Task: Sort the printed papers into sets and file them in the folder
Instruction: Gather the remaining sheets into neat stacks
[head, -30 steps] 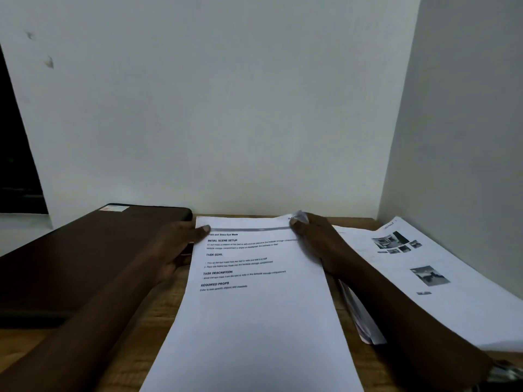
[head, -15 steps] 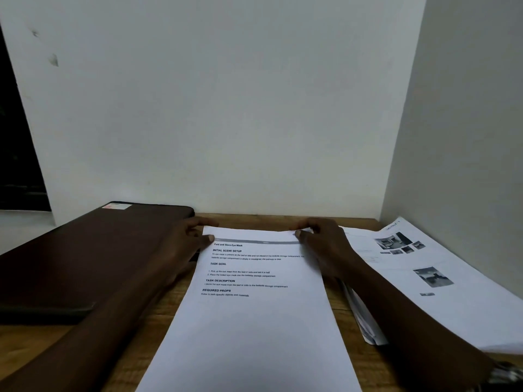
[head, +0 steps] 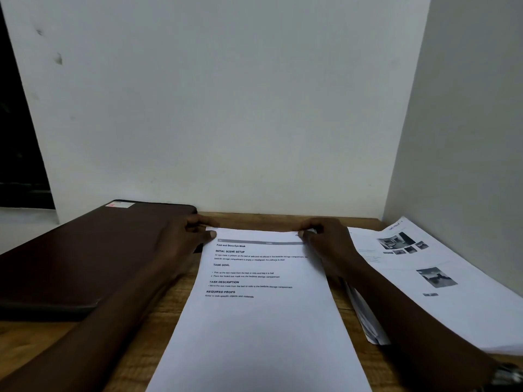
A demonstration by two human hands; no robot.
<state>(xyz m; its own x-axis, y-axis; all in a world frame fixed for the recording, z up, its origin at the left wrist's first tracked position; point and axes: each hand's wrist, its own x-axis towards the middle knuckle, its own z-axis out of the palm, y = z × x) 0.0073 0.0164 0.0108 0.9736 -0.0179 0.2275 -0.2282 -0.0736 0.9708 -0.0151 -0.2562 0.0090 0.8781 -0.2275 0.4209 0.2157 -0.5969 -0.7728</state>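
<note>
A set of printed text pages point(head: 260, 321) lies lengthwise on the wooden desk point(head: 152, 329) in front of me. My left hand point(head: 186, 239) pinches its top left corner, thumb on the page and fingers curled behind the edge. My right hand point(head: 328, 241) pinches the top right corner the same way. A dark brown folder point(head: 85, 256) lies closed on the left, under my left forearm. A second stack of printed papers point(head: 441, 281) with small photos lies to the right, partly hidden by my right forearm.
The desk sits in a corner, with a white wall point(head: 226, 108) straight ahead and another wall point(head: 467, 137) close on the right. A dark window opening point(head: 17, 137) is at the far left.
The raised, curled top right corner of the pages has been pulled flat. Both hands have shifted slightly up to the top edge, with fingers now curled behind it.
</note>
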